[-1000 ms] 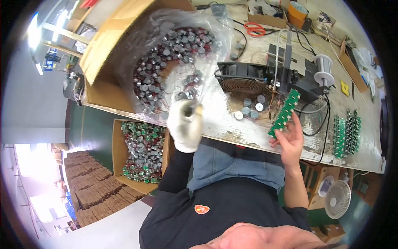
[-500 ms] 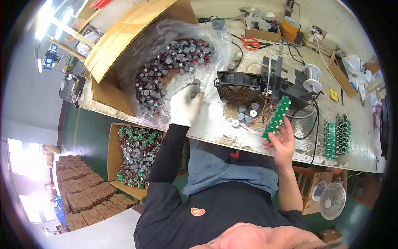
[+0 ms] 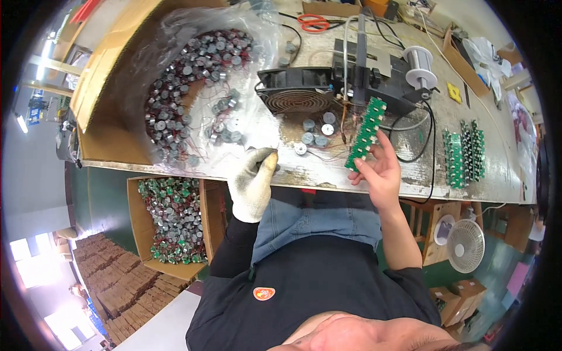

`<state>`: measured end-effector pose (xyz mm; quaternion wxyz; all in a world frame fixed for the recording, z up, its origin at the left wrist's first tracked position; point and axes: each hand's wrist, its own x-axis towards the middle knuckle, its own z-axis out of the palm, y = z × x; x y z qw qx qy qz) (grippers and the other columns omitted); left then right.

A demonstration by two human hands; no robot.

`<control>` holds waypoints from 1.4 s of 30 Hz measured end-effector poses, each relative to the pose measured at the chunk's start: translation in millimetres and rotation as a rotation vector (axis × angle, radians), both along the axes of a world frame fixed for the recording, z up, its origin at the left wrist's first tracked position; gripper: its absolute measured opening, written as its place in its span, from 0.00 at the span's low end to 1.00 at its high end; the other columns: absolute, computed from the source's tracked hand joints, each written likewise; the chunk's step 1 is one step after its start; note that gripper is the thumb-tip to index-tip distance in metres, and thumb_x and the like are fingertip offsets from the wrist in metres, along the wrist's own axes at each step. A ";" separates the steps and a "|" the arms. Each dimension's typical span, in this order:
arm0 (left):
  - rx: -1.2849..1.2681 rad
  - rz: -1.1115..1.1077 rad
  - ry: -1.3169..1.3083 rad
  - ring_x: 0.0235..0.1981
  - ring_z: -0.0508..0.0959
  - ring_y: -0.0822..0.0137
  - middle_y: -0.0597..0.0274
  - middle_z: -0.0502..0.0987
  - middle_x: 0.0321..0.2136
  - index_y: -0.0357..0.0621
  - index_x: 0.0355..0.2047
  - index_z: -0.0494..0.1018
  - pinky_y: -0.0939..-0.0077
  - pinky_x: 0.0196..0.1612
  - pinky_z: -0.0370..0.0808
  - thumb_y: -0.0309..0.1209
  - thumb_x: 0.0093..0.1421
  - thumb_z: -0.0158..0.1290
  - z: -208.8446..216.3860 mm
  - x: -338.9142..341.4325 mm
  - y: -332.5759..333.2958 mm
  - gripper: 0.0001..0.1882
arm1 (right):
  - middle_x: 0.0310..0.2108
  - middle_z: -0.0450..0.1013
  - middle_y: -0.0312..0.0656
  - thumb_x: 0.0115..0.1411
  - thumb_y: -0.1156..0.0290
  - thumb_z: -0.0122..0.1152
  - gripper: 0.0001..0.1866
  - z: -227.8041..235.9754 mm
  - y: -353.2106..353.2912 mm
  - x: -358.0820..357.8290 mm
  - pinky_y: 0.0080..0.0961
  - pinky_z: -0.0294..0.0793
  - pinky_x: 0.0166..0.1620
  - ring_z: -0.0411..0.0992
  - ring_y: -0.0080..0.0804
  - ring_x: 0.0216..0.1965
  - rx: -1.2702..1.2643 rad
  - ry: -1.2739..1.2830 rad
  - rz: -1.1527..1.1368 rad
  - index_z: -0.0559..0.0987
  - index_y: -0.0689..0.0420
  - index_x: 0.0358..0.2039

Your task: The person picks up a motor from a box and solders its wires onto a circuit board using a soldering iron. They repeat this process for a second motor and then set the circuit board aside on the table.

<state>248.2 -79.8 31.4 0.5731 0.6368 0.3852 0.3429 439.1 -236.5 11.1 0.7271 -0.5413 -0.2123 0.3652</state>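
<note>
My right hand (image 3: pixel 380 172), bare, grips the lower end of a long green circuit board (image 3: pixel 367 133) between thumb and fingers. The board tilts upward in front of a soldering machine (image 3: pixel 374 73) with a black fan (image 3: pixel 297 92). My left hand (image 3: pixel 253 181), in a white glove with a stained fingertip, is pinched at the table's front edge. A small round grey component shows partly at its fingers; the rest is hidden. Near it, several round grey components with thin wires (image 3: pixel 225 133) lie on clear plastic. Several more discs (image 3: pixel 316 139) rest below the fan.
A cardboard box (image 3: pixel 111 131) lies on its side at left, its plastic bag spilling many components (image 3: pixel 170 111). Below stands another filled carton (image 3: pixel 137 225). A solder spool (image 3: pixel 420 67), red scissors (image 3: pixel 313 23) and several green boards (image 3: pixel 462 155) are on the table. A white fan (image 3: pixel 465 245) stands lower right.
My left hand has drawn back from the component pile toward the table's front edge, fingers pinched. The view has shifted, so the table sits higher and further left. My right hand still holds the board.
</note>
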 end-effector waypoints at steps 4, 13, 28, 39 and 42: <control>-0.056 -0.048 0.038 0.26 0.72 0.75 0.63 0.75 0.25 0.32 0.34 0.77 0.81 0.31 0.67 0.26 0.58 0.56 -4.7 16.1 -13.7 0.08 | 0.43 0.69 0.49 0.56 0.86 0.55 0.38 -0.9 -2.0 -1.3 0.20 0.75 0.25 0.75 0.29 0.27 0.008 0.010 0.011 0.52 0.59 0.65; 0.072 -0.273 0.141 0.28 0.71 0.69 0.62 0.72 0.26 0.37 0.31 0.77 0.76 0.33 0.67 0.27 0.56 0.57 -8.4 51.7 -29.7 0.06 | 0.46 0.66 0.52 0.55 0.89 0.55 0.41 2.3 -1.4 0.3 0.22 0.77 0.26 0.76 0.34 0.29 0.042 0.087 0.035 0.50 0.57 0.66; -0.617 -0.350 -0.090 0.29 0.77 0.72 0.59 0.78 0.27 0.33 0.33 0.73 0.79 0.34 0.74 0.27 0.58 0.54 -7.8 71.4 -28.3 0.07 | 0.46 0.67 0.52 0.55 0.90 0.53 0.41 6.0 6.9 3.2 0.21 0.76 0.25 0.76 0.31 0.28 0.087 0.129 -0.007 0.49 0.56 0.66; -0.632 -0.361 -0.090 0.30 0.79 0.67 0.57 0.75 0.30 0.35 0.33 0.70 0.73 0.35 0.78 0.23 0.57 0.53 -6.9 73.4 -25.0 0.05 | 0.45 0.68 0.51 0.54 0.91 0.53 0.41 10.9 11.6 4.5 0.20 0.77 0.25 0.76 0.30 0.28 0.099 0.138 -0.015 0.49 0.56 0.66; -0.605 -0.324 -0.130 0.29 0.76 0.74 0.60 0.77 0.27 0.33 0.32 0.73 0.79 0.34 0.73 0.28 0.58 0.55 -3.8 73.8 -28.2 0.08 | 0.45 0.68 0.51 0.54 0.91 0.53 0.42 11.6 11.2 3.5 0.20 0.77 0.25 0.76 0.30 0.27 0.109 0.131 -0.030 0.49 0.56 0.66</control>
